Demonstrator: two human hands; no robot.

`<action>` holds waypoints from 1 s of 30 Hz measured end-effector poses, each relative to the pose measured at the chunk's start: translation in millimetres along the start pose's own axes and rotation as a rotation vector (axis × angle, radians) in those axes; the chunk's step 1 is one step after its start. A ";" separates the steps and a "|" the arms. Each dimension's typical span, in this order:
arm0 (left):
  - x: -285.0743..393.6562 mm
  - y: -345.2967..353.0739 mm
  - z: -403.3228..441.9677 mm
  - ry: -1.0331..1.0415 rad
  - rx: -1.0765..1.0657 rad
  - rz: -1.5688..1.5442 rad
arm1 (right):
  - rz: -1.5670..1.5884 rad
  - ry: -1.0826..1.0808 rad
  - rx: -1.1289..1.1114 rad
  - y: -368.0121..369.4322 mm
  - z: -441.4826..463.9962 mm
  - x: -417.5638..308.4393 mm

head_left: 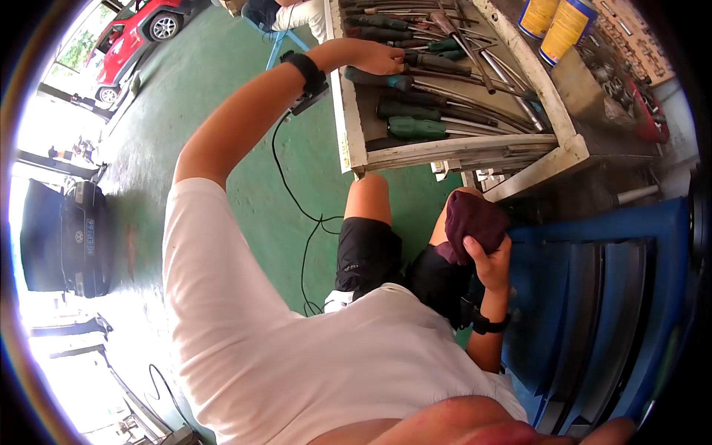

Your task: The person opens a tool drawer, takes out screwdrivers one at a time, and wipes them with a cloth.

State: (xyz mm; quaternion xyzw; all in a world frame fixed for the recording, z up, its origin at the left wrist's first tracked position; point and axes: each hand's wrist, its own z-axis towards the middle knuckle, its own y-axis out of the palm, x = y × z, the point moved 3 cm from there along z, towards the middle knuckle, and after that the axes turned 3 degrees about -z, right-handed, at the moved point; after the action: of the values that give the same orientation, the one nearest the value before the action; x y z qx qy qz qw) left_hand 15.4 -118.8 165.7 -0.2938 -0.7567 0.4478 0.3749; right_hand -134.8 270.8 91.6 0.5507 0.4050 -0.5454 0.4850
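My left hand [380,59] reaches into an open drawer [354,122], its fingers pressed together at the end of a dark screwdriver handle [437,64]. Its fingertips are partly hidden among the handles. Around it lie several screwdrivers with black and green handles, including a green one [417,128] near the drawer's front corner. My right hand [491,263] is closed on a bunched dark maroon cloth [478,222], above my right knee. The thumb lies over the cloth's lower side.
Yellow and blue cans [567,31] stand beyond the drawer, near a tray of metal parts [619,93]. A blue ribbed panel [593,297] is at the right. A black cable [285,189] crosses the green floor [245,237]. A seated person [300,15] is beyond the drawer.
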 end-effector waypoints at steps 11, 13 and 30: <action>-14.7 -11.1 19.3 0.141 0.095 0.152 | -0.033 -0.050 0.085 0.5 -17.5 6.5; -6.4 -14.1 17.6 0.154 0.136 0.134 | -0.023 -0.051 0.089 1.1 -16.8 5.9; 10.5 -27.4 -48.1 -0.191 0.164 0.202 | 0.008 -0.030 0.131 6.9 -3.8 13.1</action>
State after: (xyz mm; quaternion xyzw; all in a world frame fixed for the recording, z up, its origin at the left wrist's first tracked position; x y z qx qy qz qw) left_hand 46.7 -100.3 208.7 -0.2928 -0.7166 0.5693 0.2768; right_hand -126.3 272.0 78.9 0.5747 0.3590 -0.5769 0.4560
